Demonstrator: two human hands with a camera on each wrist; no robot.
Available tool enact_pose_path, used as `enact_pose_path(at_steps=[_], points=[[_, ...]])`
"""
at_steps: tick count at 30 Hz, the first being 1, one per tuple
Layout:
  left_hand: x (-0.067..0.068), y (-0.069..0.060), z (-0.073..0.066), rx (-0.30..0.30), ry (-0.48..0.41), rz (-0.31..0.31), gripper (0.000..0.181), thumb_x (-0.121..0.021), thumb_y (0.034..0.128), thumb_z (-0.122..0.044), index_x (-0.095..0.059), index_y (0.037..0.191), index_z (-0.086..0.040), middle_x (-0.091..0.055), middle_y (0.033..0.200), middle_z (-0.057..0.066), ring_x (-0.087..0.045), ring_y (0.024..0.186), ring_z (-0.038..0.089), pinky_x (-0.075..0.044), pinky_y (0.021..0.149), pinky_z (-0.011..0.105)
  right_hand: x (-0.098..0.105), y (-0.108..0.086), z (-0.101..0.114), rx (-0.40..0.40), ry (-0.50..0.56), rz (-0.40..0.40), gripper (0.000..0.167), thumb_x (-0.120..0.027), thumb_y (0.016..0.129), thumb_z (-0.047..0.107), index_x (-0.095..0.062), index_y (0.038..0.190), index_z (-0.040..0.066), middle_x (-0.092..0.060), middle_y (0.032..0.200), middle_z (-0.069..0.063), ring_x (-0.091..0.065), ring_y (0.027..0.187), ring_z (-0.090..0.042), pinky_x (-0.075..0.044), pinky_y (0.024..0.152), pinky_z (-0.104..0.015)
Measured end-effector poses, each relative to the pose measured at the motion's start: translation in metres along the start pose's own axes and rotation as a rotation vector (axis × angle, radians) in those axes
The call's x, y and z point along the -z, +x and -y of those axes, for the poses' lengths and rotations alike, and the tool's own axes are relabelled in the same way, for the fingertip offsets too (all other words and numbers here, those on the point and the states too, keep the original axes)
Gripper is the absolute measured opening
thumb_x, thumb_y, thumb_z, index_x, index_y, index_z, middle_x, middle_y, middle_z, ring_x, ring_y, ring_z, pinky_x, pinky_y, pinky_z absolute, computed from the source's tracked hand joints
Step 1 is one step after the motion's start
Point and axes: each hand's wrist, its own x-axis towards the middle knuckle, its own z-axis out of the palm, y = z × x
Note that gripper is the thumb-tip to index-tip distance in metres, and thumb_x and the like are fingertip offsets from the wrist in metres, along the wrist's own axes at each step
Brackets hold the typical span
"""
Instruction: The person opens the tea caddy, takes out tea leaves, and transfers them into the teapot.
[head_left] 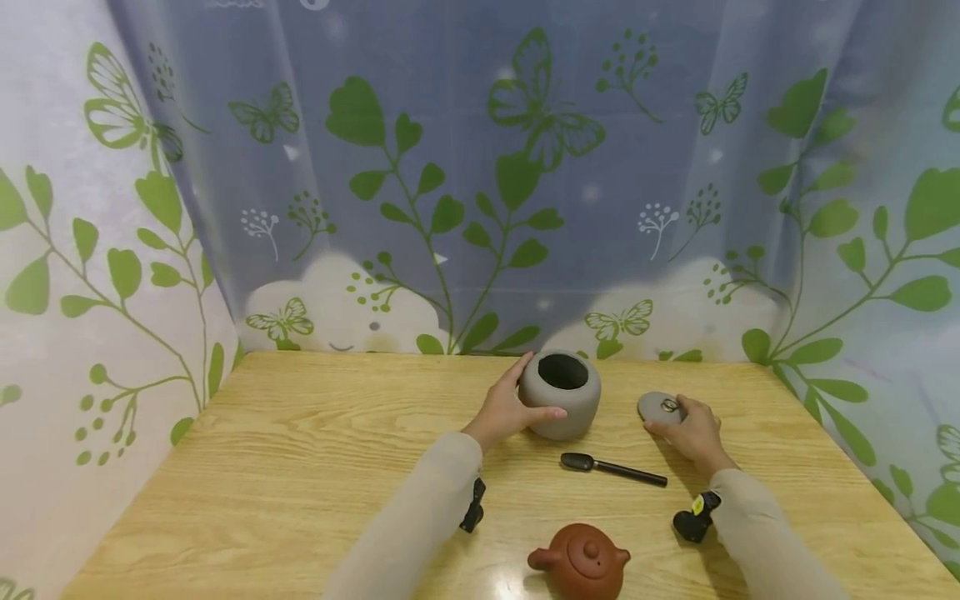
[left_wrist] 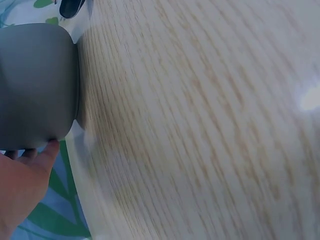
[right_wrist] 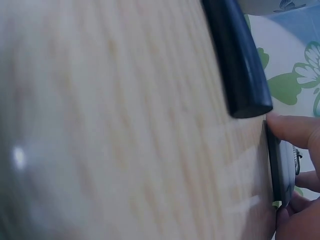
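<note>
A round grey jar [head_left: 576, 415] without its lid stands at the back of the table, its dark mouth facing up. My left hand [head_left: 501, 410] holds it from the left side, thumb across the front; the left wrist view shows fingertips against the jar wall [left_wrist: 37, 85]. To the right, my right hand [head_left: 696, 429] grips a flat grey lid [head_left: 654, 407] with a small ring handle by its edges. In the right wrist view, the lid [right_wrist: 286, 172] is between thumb and fingers, at the tabletop. A black long-handled scoop [head_left: 622, 472] lies in front of the jar.
A reddish-brown clay teapot [head_left: 587, 560] with its lid on stands near the front of the wooden table [head_left: 322, 467]. Patterned curtains [head_left: 450, 167] with leaves and butterflies enclose the back and both sides.
</note>
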Motion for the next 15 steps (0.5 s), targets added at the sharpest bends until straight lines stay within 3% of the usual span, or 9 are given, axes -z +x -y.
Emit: enact_pose_path(at_steps=[15], points=[[0.0002, 0.0024, 0.0045, -0.021, -0.015, -0.004, 0.105, -0.085, 0.0728, -0.036, -0.02, 0.154, -0.026, -0.023, 0.158, 0.005, -0.026, 0.143, 0.027, -0.032, 0.11, 0.049, 0.0023, 0.0029, -0.0006, 0.005, 0.003, 0.009, 0.092, -0.069, 0.089, 0.032, -0.016, 0.145, -0.016, -0.023, 0.144, -0.041, -0.025, 0.129, -0.056, -0.032, 0.103, -0.06]])
